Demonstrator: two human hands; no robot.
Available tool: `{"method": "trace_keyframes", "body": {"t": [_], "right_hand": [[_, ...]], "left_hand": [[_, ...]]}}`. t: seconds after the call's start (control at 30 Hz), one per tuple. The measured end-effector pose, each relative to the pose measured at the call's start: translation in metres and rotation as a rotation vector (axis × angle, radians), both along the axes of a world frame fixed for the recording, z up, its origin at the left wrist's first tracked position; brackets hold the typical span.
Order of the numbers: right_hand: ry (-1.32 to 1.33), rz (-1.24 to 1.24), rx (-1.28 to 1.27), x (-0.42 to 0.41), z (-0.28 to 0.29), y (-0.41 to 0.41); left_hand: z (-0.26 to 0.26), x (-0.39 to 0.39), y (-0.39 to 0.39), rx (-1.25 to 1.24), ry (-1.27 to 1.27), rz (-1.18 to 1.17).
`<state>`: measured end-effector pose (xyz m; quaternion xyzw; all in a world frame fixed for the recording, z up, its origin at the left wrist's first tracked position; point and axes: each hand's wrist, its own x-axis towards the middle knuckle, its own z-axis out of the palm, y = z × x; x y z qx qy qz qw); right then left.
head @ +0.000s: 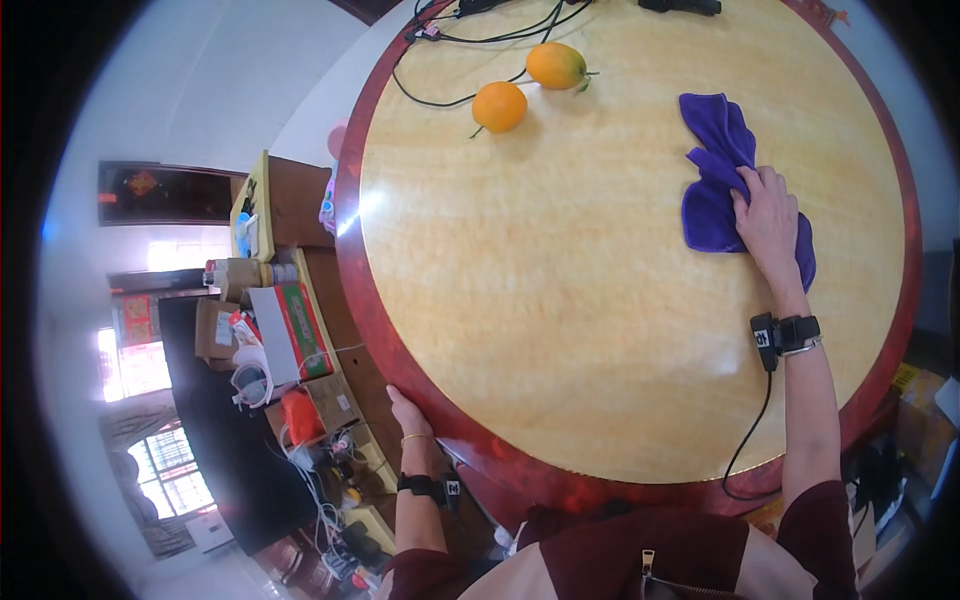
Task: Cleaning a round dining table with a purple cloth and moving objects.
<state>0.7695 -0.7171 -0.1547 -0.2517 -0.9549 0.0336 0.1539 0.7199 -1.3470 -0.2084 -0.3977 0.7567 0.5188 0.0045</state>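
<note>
A crumpled purple cloth (716,214) lies on the right part of a round table (570,300) with a pale wood-grain top and a dark red rim. My right hand (769,214) presses down on the cloth and grips a fold of it between thumb and fingers. Part of the cloth shows past the wrist, on the outer side. My left hand (409,414) is at the table's near left rim, its thumb side showing. The rest of its fingers are hidden, so their hold on the edge cannot be made out.
Two orange fruits, one nearer (499,107) and one farther (556,66), sit near black cables (442,103) at the table's far left. A dark object (679,6) lies at the far edge. Left of the table, a cabinet holds cardboard boxes (300,330). A cable (750,442) hangs from my right wristband.
</note>
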Motion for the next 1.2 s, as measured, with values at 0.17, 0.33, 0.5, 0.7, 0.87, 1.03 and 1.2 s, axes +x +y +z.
{"method": "trace_keyframes", "body": {"t": [0.17,0.33,0.5,0.7,0.87,1.03,1.2], "right_hand": [[0.01,0.0,0.004,-0.001,0.001,-0.001],[0.018,0.001,-0.005,-0.001,0.006,-0.005],[0.017,-0.003,0.005,-0.002,0.003,-0.005],[0.007,-0.023,-0.013,-0.003,0.003,-0.006],[-0.001,-0.089,0.015,-0.005,-0.002,-0.012],[-0.047,-0.119,0.042,-0.023,0.0,-0.052],[-0.059,-0.005,0.018,-0.058,0.006,-0.113]], "left_hand": [[0.006,-0.001,0.011,0.04,0.041,0.02],[0.005,-0.002,0.006,0.017,0.015,0.009],[0.005,-0.001,0.006,0.059,0.013,0.041],[0.005,-0.002,0.006,0.069,0.024,0.036],[0.013,-0.001,0.016,0.186,0.019,0.001],[0.016,0.005,0.009,0.294,0.045,0.006],[0.019,0.004,0.017,0.401,0.073,0.021]]}}
